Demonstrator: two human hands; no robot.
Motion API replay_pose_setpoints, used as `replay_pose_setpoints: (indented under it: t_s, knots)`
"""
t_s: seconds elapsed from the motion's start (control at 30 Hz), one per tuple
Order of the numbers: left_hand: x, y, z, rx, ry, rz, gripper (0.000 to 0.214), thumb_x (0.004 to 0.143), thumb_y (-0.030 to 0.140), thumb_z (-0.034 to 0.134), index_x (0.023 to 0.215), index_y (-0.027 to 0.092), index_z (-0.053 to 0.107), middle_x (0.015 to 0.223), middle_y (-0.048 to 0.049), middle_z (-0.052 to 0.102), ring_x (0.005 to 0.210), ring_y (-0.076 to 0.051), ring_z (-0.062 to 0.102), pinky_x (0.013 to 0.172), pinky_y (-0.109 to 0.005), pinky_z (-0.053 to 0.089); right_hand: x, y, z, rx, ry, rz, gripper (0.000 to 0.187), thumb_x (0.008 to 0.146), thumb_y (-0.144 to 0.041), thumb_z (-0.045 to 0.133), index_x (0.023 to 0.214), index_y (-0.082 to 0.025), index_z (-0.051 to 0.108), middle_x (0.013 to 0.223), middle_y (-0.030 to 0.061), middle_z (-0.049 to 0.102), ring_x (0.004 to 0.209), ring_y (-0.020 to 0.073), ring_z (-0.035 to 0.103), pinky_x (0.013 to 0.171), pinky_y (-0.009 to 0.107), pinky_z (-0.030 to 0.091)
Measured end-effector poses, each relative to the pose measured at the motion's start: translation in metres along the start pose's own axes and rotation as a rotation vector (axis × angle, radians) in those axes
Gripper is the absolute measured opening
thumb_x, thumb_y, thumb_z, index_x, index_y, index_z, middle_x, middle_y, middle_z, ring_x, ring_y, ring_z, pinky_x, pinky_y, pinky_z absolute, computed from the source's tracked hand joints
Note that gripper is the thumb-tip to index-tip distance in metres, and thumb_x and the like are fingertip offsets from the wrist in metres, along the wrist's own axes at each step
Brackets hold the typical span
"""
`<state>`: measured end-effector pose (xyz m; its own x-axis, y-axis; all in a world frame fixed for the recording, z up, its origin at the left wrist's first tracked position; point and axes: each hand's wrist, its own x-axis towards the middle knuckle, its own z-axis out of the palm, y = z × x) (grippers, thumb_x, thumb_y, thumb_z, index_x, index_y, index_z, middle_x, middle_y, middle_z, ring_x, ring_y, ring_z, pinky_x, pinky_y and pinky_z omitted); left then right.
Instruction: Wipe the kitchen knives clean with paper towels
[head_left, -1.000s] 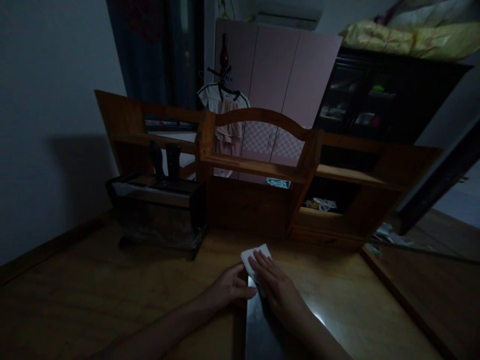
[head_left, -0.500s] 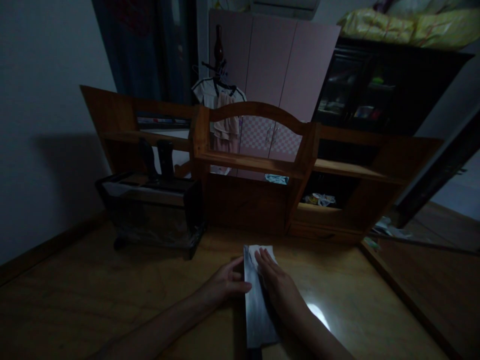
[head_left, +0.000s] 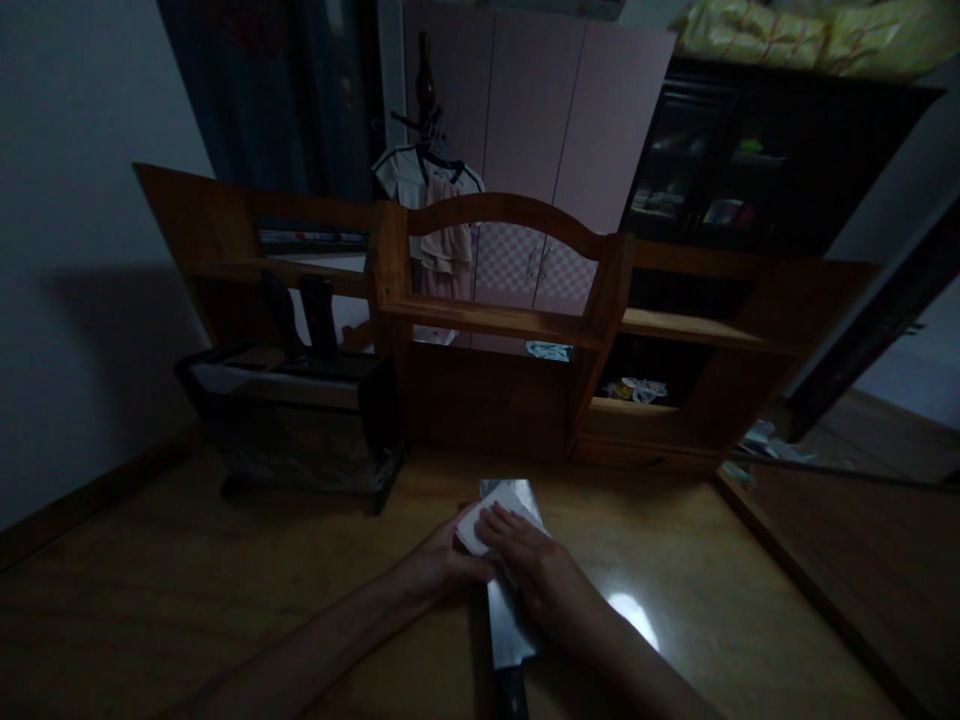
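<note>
At the far left, a dark rack was seen at the back of the wooden tabletop. Two dark handles were stuck up out of it.

Near the middle, the left hand was laid on the tabletop, right against the left side of a big knife. Its fingers were curled in. It could not be told if anything was held in them.

The knife was laid flat on the tabletop, near the front edge. Its tip was pointed away from the person and its dark handle was pointed back at them. A white cloth was laid on the far end of the blade.

The right hand was pressed down flat on the cloth and the blade. Its fingers were stretched out, and nothing was gripped in it.

To the right of that hand, a bright spot of light was seen on the tabletop.

Behind it all, a wooden shelf was stood along the back of the tabletop. Clothes and a pink cupboard were seen past it.
</note>
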<state>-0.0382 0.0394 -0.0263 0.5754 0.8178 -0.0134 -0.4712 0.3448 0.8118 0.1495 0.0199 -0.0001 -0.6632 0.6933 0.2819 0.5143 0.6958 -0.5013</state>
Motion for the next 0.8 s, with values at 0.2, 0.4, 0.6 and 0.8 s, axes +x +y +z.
replay_pose_setpoints:
  t_s: [0.2, 0.4, 0.6, 0.8]
  knots:
    - [-0.001, 0.000, -0.002, 0.038, 0.061, -0.085, 0.096, 0.060, 0.000, 0.072, 0.143, 0.022, 0.030, 0.099, -0.0113, 0.069, 0.087, -0.027, 0.067, 0.077, -0.035, 0.049, -0.005, 0.031, -0.002, -0.022, 0.151, 0.113, 0.061, 0.087, -0.003, 0.037, 0.144, -0.026, 0.036, 0.149, 0.0012, 0.034, 0.140, 0.0182, 0.023, 0.115, 0.043, 0.026]
    - [-0.003, 0.002, -0.002, 0.040, 0.071, -0.086, 0.097, 0.061, -0.001, 0.071, 0.145, 0.021, 0.028, 0.102, -0.0134, 0.069, 0.088, -0.026, 0.067, 0.078, -0.034, 0.049, -0.009, 0.040, 0.003, 0.079, 0.266, 0.199, 0.058, 0.090, -0.006, 0.036, 0.144, -0.026, 0.035, 0.151, 0.0031, 0.030, 0.140, 0.0187, 0.024, 0.115, 0.046, 0.025]
    - [-0.002, 0.001, -0.004, 0.017, 0.080, -0.094, 0.094, 0.061, -0.002, 0.071, 0.144, 0.022, 0.032, 0.104, -0.0134, 0.069, 0.092, -0.027, 0.067, 0.082, -0.035, 0.048, -0.009, 0.026, 0.005, 0.040, 0.216, 0.177, 0.056, 0.093, -0.010, 0.038, 0.146, -0.028, 0.031, 0.153, 0.0007, 0.025, 0.142, 0.0199, 0.017, 0.116, 0.047, 0.023]
    - [-0.001, 0.001, -0.001, 0.013, 0.111, -0.090, 0.082, 0.057, -0.001, 0.073, 0.132, 0.020, 0.049, 0.100, -0.0093, 0.070, 0.090, -0.024, 0.067, 0.081, -0.032, 0.048, -0.004, 0.001, 0.003, -0.032, 0.090, 0.094, 0.053, 0.098, -0.020, 0.037, 0.148, -0.027, 0.022, 0.154, 0.0012, 0.023, 0.143, 0.0223, 0.013, 0.117, 0.052, 0.013]
